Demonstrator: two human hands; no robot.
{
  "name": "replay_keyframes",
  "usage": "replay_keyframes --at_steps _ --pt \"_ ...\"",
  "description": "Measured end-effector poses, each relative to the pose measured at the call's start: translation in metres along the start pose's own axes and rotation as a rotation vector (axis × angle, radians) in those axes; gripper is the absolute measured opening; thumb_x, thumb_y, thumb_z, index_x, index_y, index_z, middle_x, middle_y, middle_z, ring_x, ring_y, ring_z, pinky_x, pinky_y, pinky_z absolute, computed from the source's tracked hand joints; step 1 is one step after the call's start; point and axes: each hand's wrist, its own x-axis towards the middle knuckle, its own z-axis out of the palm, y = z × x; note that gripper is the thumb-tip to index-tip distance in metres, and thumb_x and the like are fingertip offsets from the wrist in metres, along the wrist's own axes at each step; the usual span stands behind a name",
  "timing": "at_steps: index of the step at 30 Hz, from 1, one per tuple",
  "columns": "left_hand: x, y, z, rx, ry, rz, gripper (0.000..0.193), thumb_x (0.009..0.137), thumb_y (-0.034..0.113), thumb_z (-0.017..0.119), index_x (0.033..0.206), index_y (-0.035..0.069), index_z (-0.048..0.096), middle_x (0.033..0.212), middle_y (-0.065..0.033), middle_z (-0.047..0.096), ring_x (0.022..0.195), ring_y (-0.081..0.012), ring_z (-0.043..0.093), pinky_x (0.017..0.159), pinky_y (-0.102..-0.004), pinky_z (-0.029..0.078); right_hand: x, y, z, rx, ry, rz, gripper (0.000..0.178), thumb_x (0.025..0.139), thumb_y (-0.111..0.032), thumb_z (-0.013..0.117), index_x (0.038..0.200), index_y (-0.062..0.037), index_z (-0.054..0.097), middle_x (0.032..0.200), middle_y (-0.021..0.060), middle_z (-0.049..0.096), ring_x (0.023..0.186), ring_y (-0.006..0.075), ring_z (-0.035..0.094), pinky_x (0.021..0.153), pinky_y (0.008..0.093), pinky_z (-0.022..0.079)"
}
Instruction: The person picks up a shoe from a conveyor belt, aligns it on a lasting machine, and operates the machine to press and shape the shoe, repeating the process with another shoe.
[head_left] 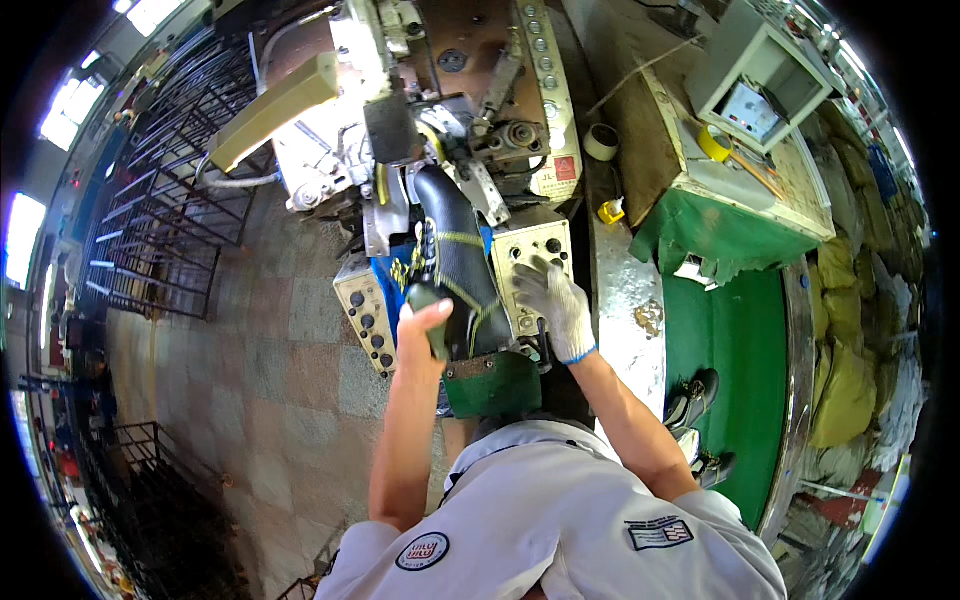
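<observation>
A black shoe upper [450, 225] with yellow stitching and dark-and-yellow laces [408, 268] sits in the shoe-making machine [395, 130], its toe pointing away from me. A dull green shoe last [428, 302] shows at its opening. My bare left hand [424, 330] is closed around that last, thumb on top; its other fingers are mostly hidden. To the right of the upper, my right hand [556, 305], in a whitish knit glove, is spread over a cream control panel [535, 240] with black knobs. That hand holds nothing; whether it touches the panel I cannot tell.
A second knobbed panel [366, 318] stands left of the upper, and a green flap [492, 385] hangs before me. At right are a metal ledge [630, 300], yellow tape [714, 143] and a grey open-fronted box [765, 75] on a bench. Metal racks [165, 210] stand left.
</observation>
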Motion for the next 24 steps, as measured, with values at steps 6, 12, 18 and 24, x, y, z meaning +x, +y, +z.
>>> replay_keyframes --at_steps 6,12,18,24 --pt "-0.057 -0.053 0.007 -0.440 -0.260 -0.316 0.076 0.088 0.048 0.067 0.143 -0.003 0.050 0.134 -0.0198 0.062 0.115 -0.0362 0.065 0.099 -0.0500 0.053 -0.017 -0.070 0.106 0.726 -0.286 0.157 0.090 0.092 -0.068 0.056 0.153 -0.0050 0.039 0.137 0.0232 0.059 0.115 0.0374 0.066 0.098 0.0517 0.056" --pt "-0.036 -0.007 0.022 0.599 -0.045 -0.125 0.040 0.099 0.024 0.065 0.128 -0.003 0.066 0.114 -0.0093 0.072 0.098 -0.0167 0.068 0.089 -0.0317 0.054 -0.031 -0.060 0.031 0.306 -0.132 -0.001 0.067 0.085 -0.026 0.073 0.142 0.0010 0.051 0.124 0.0161 0.068 0.105 0.0284 0.071 0.093 0.0403 0.058" --pt "0.018 0.016 0.110 0.568 -0.253 0.038 0.047 0.099 0.027 0.064 0.135 -0.003 0.061 0.121 -0.0087 0.069 0.107 -0.0143 0.063 0.098 -0.0292 0.046 -0.067 -0.065 0.033 0.266 -0.059 -0.026 0.061 0.084 -0.021 0.070 0.139 0.0008 0.054 0.112 0.0072 0.068 0.095 0.0148 0.067 0.085 0.0307 0.056" --pt "0.024 0.002 0.156 0.788 -0.543 0.012 0.053 0.078 0.007 0.079 0.128 -0.001 0.063 0.115 -0.0099 0.070 0.100 -0.0142 0.064 0.089 -0.0268 0.049 -0.075 -0.049 -0.010 0.192 -0.123 0.041 0.062 0.086 -0.018 0.067 0.143 0.0001 0.050 0.125 0.0099 0.066 0.105 0.0173 0.067 0.092 0.0299 0.054"
